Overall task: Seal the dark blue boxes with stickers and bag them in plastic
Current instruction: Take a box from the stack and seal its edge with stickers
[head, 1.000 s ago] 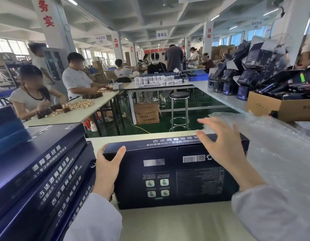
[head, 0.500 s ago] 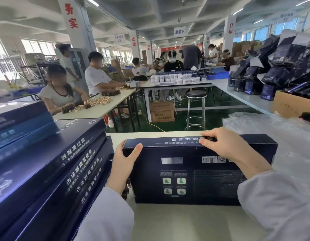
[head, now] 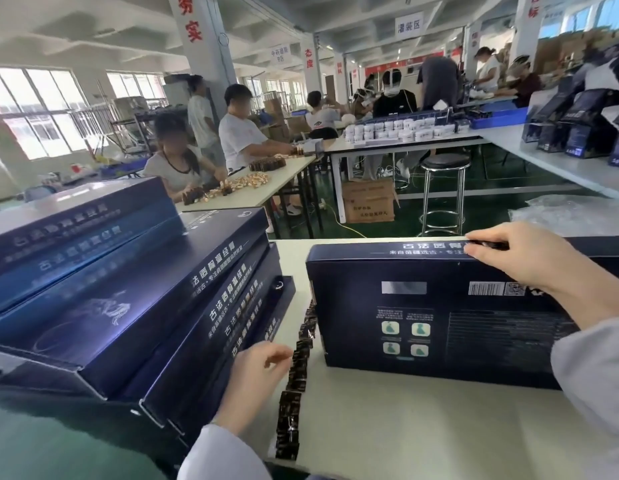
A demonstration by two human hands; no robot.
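Dark blue box [head: 439,323] stands lengthwise, right hand [head: 519,258] pinching its top edge; sticker strip [head: 294,393] runs toward the table's [head: 405,427] near edge just left of it, by the left hand [head: 256,365], fingers curled, grip unclear tbh.

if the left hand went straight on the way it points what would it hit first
Likely the sticker strip, right by the fingertips of the left hand, before the dark blue box.

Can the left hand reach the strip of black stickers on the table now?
Probably yes. The left hand is right beside the sticker strip, fingertips at its edge, nothing between. The right hand, apart, pinches the top edge of the dark blue box.
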